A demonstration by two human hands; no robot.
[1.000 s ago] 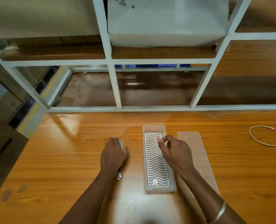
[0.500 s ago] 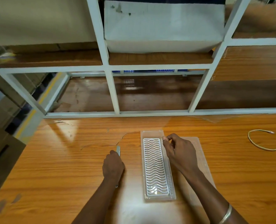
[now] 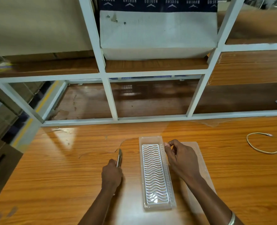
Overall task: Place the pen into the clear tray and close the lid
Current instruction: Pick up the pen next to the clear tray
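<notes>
Left grip [image 3: 111, 175]: wrapping the pen [image 3: 119, 157], its tip pointing away.
Right grip [image 3: 180, 158]: pinching the clear tray [image 3: 155, 207] rim.
Lid [image 3: 202, 161]: lying on the counter [image 3: 53, 176] beside the tray.

Warehouse/packing stn: white metal racking [image 3: 109, 96], stacked cartons [image 3: 3, 114], wood workbench [image 3: 53, 176].
</notes>
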